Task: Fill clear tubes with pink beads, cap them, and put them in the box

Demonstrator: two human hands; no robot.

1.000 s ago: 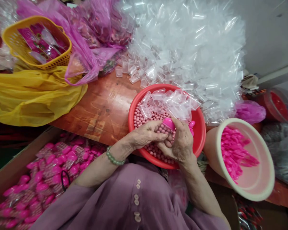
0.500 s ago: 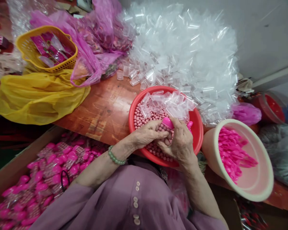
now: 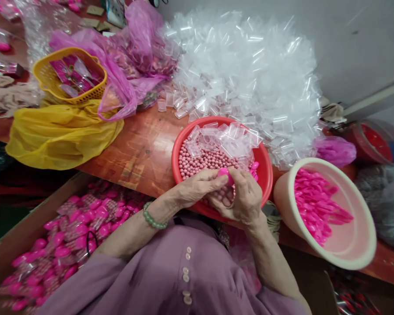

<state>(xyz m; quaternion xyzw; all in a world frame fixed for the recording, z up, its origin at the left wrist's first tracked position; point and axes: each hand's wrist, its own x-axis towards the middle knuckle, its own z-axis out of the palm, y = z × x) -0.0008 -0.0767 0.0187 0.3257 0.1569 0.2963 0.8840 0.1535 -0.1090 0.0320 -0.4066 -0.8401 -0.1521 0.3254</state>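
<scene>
One pink-capped container (image 3: 226, 180) in head view: clasped by left hand (image 3: 198, 186) and right hand (image 3: 244, 199) together, over red basin (image 3: 266, 181). Apparently done: many similar containers (image 3: 75, 234) in carton (image 3: 22, 236) below; apparently left: loose beads (image 3: 197, 165), heaped clear shells (image 3: 243, 78), pink pieces (image 3: 315, 205) in white bucket (image 3: 346, 243). Surface: reddish tabletop (image 3: 141, 144), scuffed and glossy, backed by pale wall (image 3: 354, 57).

Cap (image 3: 223, 175) is showing hot pink | beads (image 3: 197, 164) are showing dusty pink | basin (image 3: 265, 168) is showing red | right bucket (image 3: 356, 232) is showing cream | far-left basket (image 3: 91, 92) is showing yellow lattice
</scene>
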